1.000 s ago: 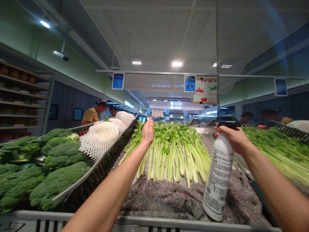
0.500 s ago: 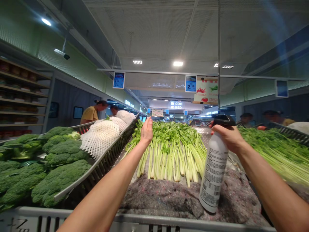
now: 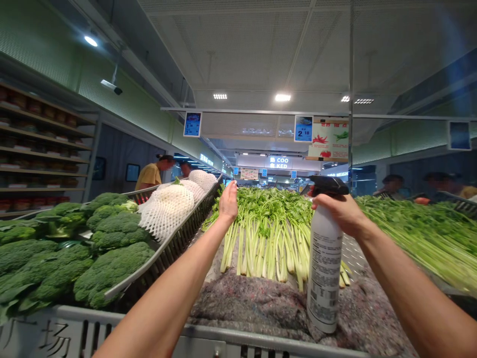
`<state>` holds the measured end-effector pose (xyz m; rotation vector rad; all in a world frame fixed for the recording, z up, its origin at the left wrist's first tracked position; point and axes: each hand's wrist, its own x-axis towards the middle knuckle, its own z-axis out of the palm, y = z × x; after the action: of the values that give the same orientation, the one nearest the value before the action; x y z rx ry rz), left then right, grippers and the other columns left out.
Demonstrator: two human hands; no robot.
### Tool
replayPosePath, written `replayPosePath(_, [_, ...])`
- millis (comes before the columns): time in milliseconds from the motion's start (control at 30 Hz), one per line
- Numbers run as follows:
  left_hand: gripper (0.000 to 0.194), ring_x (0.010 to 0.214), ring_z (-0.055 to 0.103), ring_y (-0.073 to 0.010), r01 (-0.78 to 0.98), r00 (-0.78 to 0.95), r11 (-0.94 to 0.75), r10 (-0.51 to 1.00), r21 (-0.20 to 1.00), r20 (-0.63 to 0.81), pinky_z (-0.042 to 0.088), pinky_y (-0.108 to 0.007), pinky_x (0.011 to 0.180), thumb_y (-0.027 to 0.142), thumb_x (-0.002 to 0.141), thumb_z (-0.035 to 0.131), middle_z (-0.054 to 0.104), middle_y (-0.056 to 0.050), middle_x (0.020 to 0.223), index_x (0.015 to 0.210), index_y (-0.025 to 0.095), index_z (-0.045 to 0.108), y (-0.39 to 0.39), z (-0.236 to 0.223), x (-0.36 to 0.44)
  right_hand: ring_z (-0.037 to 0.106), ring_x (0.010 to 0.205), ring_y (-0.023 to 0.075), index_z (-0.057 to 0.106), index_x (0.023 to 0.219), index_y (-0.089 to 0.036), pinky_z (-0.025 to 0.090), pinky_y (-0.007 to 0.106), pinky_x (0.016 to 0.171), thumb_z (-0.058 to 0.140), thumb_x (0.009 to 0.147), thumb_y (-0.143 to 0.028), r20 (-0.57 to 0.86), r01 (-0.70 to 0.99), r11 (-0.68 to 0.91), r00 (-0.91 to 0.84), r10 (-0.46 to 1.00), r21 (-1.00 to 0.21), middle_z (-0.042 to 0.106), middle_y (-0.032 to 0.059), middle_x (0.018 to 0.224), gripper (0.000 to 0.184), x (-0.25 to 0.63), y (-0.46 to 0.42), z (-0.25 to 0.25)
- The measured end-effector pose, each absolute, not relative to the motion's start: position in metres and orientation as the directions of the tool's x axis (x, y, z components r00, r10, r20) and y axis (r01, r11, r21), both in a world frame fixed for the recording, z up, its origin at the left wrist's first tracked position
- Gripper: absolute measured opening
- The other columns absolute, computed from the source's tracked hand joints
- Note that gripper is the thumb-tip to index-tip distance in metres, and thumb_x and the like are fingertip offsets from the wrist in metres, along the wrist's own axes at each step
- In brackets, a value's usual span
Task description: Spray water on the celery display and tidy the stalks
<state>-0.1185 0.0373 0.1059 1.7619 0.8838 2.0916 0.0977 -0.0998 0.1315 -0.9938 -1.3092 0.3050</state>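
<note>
My right hand (image 3: 341, 211) grips a white spray bottle (image 3: 325, 268) round its neck, just under the black trigger head. The bottle hangs nearly upright in front of the celery, with printed text facing me. My left hand (image 3: 228, 203) is raised at the left edge of the celery (image 3: 268, 233), seen edge-on. Its fingers look stretched out, partly hidden from me, and I see nothing in it. The celery lies in a wide row, leaves at the far end and pale stalk ends toward me. A crumpled grey felt cloth (image 3: 249, 303) lies at the near side, below the bottle.
Broccoli (image 3: 115, 268) fills the left section, behind a black slatted divider (image 3: 179, 231). Net-wrapped white produce (image 3: 169, 204) lies beside it. A grey crate rim (image 3: 208, 334) runs along the front. On the right, a mirror panel reflects greens (image 3: 421, 223). A person (image 3: 149, 174) stands at far left.
My view has turned slightly left, so the scene sits further right. The spray bottle has moved left relative to the celery and hangs more upright. My left hand stays raised.
</note>
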Motion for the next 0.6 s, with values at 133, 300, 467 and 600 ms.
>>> replayPosePath(133, [0.051, 0.115, 0.039, -0.0187, 0.187, -0.244, -0.769, 0.567, 0.612, 0.787, 0.026, -0.032, 0.098, 0.045, 0.082, 0.027, 0.046, -0.008, 0.125, 0.117, 0.015, 0.047, 0.037, 0.107, -0.126, 0.049, 0.049, 0.0095, 0.056, 0.073, -0.016, 0.038, 0.022, 0.044, 0.059, 0.052, -0.019, 0.646, 0.202, 0.613, 0.240, 0.725, -0.763, 0.057, 0.0011, 0.068, 0.021, 0.083, -0.091, 0.137])
replayPosePath(300, [0.051, 0.116, 0.039, -0.0179, 0.202, -0.256, -0.779, 0.543, 0.594, 0.800, 0.026, -0.031, 0.098, 0.045, 0.082, 0.028, 0.046, -0.007, 0.125, 0.117, 0.014, 0.047, 0.041, 0.108, -0.138, 0.049, 0.052, 0.0099, 0.056, 0.076, -0.015, 0.039, 0.022, 0.045, 0.059, 0.055, -0.020, 0.663, 0.153, 0.645, 0.125, 0.738, -0.748, 0.057, 0.0026, 0.073, 0.022, 0.060, -0.085, 0.138])
replayPosePath(467, [0.051, 0.115, 0.040, -0.0178, 0.224, -0.292, -0.756, 0.550, 0.616, 0.782, 0.026, -0.030, 0.098, 0.046, 0.081, 0.027, 0.047, -0.007, 0.124, 0.116, 0.014, 0.048, 0.042, 0.111, -0.148, 0.049, 0.055, 0.0110, 0.055, 0.074, -0.015, 0.039, 0.025, 0.047, 0.056, 0.058, -0.020, 0.647, 0.214, 0.631, 0.003, 0.762, -0.745, 0.056, 0.0031, 0.072, 0.017, 0.036, -0.082, 0.137])
replayPosePath(600, [0.051, 0.115, 0.041, -0.0173, 0.228, -0.306, -0.747, 0.554, 0.624, 0.775, 0.027, -0.029, 0.097, 0.046, 0.081, 0.027, 0.048, -0.006, 0.123, 0.115, 0.016, 0.049, 0.043, 0.113, -0.152, 0.049, 0.056, 0.0101, 0.055, 0.075, -0.015, 0.039, 0.025, 0.049, 0.055, 0.058, -0.017, 0.633, 0.191, 0.635, -0.080, 0.770, -0.748, 0.056, 0.0030, 0.076, 0.017, 0.022, -0.080, 0.138])
